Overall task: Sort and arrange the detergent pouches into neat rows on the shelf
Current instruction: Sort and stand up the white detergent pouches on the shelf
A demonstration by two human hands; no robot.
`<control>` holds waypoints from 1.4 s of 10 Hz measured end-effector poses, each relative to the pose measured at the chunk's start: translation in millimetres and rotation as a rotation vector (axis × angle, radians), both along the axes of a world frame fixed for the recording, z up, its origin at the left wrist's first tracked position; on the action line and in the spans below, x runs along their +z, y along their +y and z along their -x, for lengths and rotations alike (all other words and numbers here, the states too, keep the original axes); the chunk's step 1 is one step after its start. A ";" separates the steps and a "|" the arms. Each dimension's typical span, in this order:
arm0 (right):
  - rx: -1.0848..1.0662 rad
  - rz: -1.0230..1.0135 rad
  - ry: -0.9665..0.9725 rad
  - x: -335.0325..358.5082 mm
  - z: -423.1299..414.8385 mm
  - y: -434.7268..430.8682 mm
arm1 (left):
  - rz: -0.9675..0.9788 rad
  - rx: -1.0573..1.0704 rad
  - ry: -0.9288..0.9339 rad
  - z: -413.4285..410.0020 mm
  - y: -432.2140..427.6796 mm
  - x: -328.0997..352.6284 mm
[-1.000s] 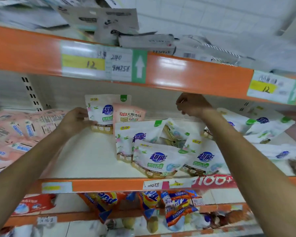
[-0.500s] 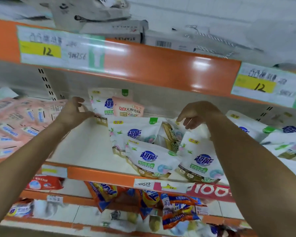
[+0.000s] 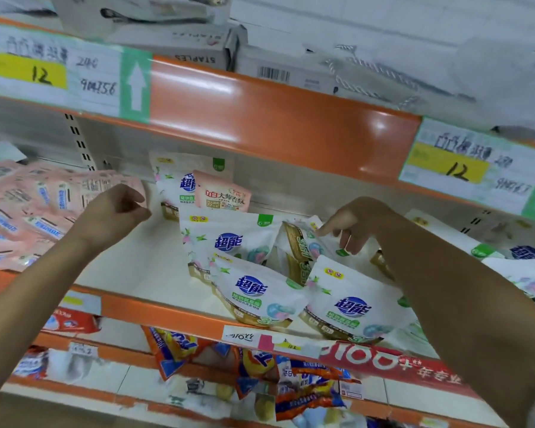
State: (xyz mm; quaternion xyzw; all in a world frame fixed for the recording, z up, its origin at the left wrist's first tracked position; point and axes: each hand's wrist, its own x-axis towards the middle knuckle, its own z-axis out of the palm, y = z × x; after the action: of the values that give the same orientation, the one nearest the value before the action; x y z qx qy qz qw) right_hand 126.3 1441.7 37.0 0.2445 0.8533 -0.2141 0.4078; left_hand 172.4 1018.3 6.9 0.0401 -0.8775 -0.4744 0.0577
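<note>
Several white detergent pouches with blue logos lie in a loose heap on the white shelf (image 3: 130, 267): one stands at the back (image 3: 175, 183), one in the middle (image 3: 229, 242), two lean at the front (image 3: 254, 291) (image 3: 349, 307). A small pink pouch (image 3: 223, 196) leans on the back one. My left hand (image 3: 112, 217) hovers loosely curled and holds nothing, between the pink pouch stack (image 3: 28, 211) and the back white pouch. My right hand (image 3: 359, 223) reaches down with spread fingers onto a tipped white pouch (image 3: 297, 242) behind the front ones.
More white pouches (image 3: 519, 261) lie at the far right behind my right forearm. The orange upper shelf edge (image 3: 275, 118) with price labels hangs close above both hands. Below the shelf's orange front lip (image 3: 167, 316) sit orange and blue bags (image 3: 306, 384).
My left hand has let go of the back white pouch and drawn left towards the pink stack. My right hand has dropped from under the upper shelf and spread its fingers over the heap.
</note>
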 end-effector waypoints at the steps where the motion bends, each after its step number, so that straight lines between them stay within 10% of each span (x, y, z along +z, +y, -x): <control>1: -0.029 0.026 -0.038 -10.3 -0.5 1.2 | 0.013 0.014 -0.012 -5.1 -2.4 -1.8; 4: 0.056 -0.041 0.006 -14.7 2.6 14.0 | 0.042 0.041 -0.064 -15.0 -14.7 -4.5; 8: 0.340 0.205 0.554 -17.9 47.0 54.7 | 0.022 0.038 -0.055 -18.6 1.4 6.1; 10: -0.102 0.353 0.796 50.1 -40.6 -12.6 | 0.016 -0.010 0.037 -16.1 7.6 19.6; 11: -0.022 0.103 0.954 62.7 -58.6 -10.8 | -0.024 -0.027 0.086 -13.1 9.7 35.9; 14: -1.098 1.599 1.009 80.1 -65.5 -37.9 | -0.147 -0.167 0.172 -7.2 28.0 75.7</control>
State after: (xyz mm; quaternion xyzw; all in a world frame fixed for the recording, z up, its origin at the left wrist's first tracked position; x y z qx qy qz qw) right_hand 191.8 1403.8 117.1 0.1404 0.3111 -0.9347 -0.0990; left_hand 179.6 1046.3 82.6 -0.0700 -0.8326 -0.5420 0.0899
